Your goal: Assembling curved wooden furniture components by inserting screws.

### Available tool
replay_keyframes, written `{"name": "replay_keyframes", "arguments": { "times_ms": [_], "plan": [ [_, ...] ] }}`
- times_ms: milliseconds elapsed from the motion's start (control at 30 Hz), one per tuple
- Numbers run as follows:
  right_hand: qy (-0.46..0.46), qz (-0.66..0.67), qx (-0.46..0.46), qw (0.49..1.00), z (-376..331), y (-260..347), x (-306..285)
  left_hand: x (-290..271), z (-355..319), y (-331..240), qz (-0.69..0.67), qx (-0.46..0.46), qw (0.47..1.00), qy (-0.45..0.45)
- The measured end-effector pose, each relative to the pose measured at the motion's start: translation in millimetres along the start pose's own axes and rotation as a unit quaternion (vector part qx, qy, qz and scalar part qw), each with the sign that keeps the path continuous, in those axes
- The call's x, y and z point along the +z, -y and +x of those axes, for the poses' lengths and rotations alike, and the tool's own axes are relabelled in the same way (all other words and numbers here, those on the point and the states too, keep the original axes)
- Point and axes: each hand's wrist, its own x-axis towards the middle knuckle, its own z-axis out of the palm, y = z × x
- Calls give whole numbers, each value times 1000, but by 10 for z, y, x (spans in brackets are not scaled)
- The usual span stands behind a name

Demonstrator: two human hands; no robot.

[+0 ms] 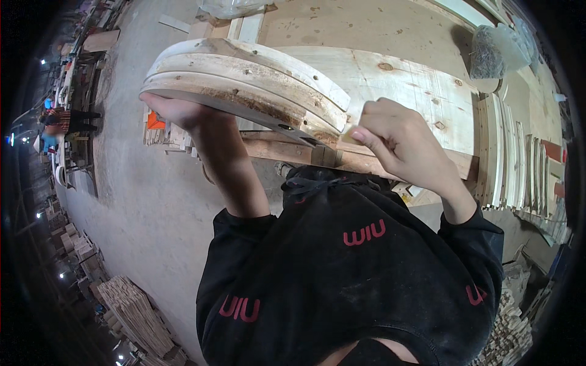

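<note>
A curved wooden piece (pixel 244 74), bow-shaped and built up in layers, is tilted above the bench, its pale edges grooved and marked with dark knots and brown patches. My left hand (pixel 183 111) holds it up from beneath at its left end; the fingertips are hidden behind the wood. At the opposite end, my right hand (pixel 400 137) is closed in a pinch on a small yellowish piece (pixel 350 135). That piece lies close against the wood's right tip; most of it is covered by the fingers, so its kind cannot be told.
Behind the curved piece lies a knotty plywood board (pixel 421 91) on the bench. Wooden strips (pixel 503 152) stand in a row at the right, near a clear plastic bag (pixel 497 52). Stacked timber (pixel 131 314) is at lower left. A person (pixel 67 122) stands far left.
</note>
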Motion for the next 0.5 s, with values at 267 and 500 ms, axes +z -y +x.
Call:
{"name": "replay_keyframes", "arguments": {
  "times_ms": [267, 500],
  "plan": [
    [-100, 24, 51, 993, 362, 65, -417, 337, -534, 426, 53, 50, 992, 103],
    [-197, 6, -43, 979, 737, 112, -479, 148, -921, 856, 60, -157, 920, 354]
  ]
}}
